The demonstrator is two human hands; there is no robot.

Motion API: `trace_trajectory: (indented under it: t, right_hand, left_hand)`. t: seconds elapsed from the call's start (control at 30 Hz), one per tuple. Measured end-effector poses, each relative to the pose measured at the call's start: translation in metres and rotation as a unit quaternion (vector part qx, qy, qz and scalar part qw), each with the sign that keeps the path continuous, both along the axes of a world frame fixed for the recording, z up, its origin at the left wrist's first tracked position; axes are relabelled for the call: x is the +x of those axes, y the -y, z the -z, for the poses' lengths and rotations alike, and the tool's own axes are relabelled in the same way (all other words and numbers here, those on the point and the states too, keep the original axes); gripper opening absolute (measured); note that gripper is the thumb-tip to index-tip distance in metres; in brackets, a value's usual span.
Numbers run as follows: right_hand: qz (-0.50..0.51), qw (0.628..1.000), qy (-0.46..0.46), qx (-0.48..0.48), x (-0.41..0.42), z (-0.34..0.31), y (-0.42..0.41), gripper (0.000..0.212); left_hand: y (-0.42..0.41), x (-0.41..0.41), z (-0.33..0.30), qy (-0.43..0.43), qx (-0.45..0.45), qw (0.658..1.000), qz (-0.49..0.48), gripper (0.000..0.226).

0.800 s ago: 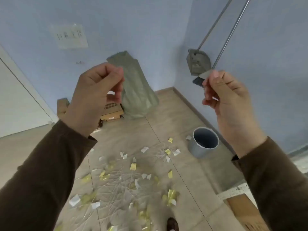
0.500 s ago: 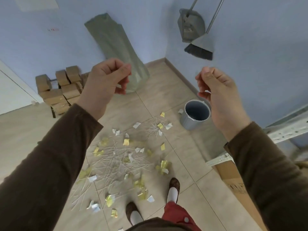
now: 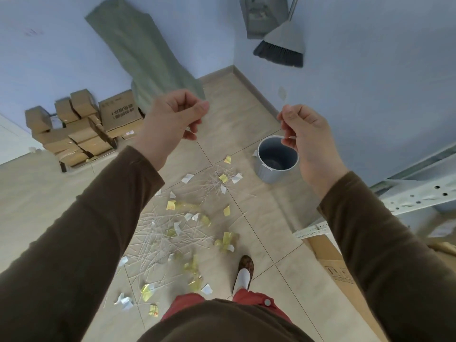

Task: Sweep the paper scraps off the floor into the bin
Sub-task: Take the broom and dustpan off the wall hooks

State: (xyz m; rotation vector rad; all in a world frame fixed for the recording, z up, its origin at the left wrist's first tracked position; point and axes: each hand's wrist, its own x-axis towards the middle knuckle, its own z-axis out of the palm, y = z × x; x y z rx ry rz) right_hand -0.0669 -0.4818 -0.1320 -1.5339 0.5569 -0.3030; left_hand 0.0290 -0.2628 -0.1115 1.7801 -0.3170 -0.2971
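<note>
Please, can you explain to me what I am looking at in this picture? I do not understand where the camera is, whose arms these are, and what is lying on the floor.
The camera sits on a person's head and looks down, so the two arms in brown sleeves are that person's own. There is no machine here.

The left hand and right hand are raised with fingers curled. Whether they pinch something thin, I cannot tell.

On the tiled floor lie yellow and white paper scraps among thin pale strips. A grey bin stands near the wall, open and upright.

A broom and a dustpan are by the wall, untouched. Cardboard boxes are stacked at the left.
</note>
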Motion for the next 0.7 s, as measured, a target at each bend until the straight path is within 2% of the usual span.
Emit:
trace_trajectory:
  t: [0.43,0.7]
  right_hand:
    - [-0.025,0.997,-0.019,0.073,0.059,0.024,0.045,0.018]
    - [0.006,0.998,-0.034,0.046,0.129,0.025,0.079,0.013]
  left_hand:
    - [0.050,0.048,0.013,-0.020,0.033,0.999,-0.009,0.012]
    - [0.095,0.129,0.022,-0.021,0.016,0.999,0.028,0.011]
